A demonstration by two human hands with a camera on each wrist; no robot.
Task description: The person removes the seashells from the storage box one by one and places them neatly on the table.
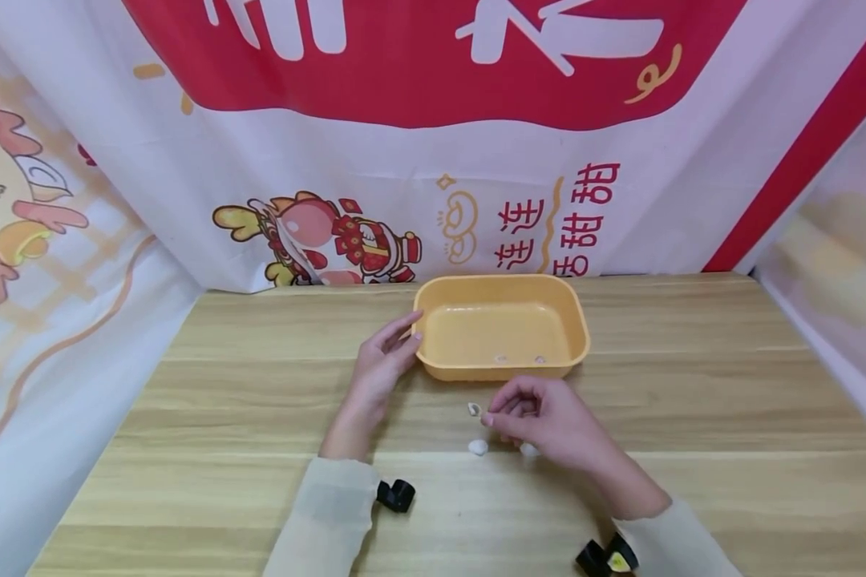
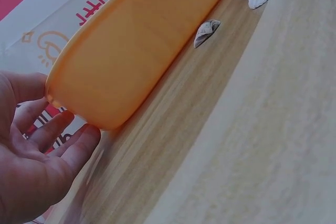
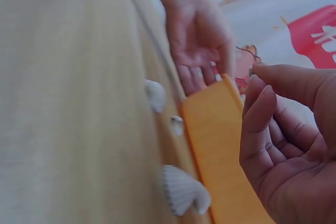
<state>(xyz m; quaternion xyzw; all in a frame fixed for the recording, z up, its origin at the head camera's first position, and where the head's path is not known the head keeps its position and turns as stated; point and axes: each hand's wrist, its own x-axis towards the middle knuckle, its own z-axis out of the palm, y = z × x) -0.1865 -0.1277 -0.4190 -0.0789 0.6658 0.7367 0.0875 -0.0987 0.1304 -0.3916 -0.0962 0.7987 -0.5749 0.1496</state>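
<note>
A yellow-orange plastic basin [image 1: 501, 373] stands on the table near the cloth backdrop. My left hand [image 1: 381, 367] touches its left end, with fairly straight fingertips against the outer wall and rim. In front of the basin, my right hand [image 1: 544, 417] pinches a small greyish shell [image 3: 251, 71] between thumb and forefinger, mostly hidden by the fingertips. On the tabletop beside those fingers lie a small patterned shell [image 1: 474, 409], a white shell [image 1: 478, 447] and another white shell [image 1: 529, 450] partly under the hand. Two small shells [image 1: 540, 360] show inside the basin by its near wall.
The wood-grain table [image 1: 245, 449] stretches to both sides of the basin. A printed white and red cloth [image 1: 404, 152] hangs right behind it, and more cloth [image 1: 58, 320] drops along the left. Black wrist devices [image 1: 395, 495] sit on both forearms.
</note>
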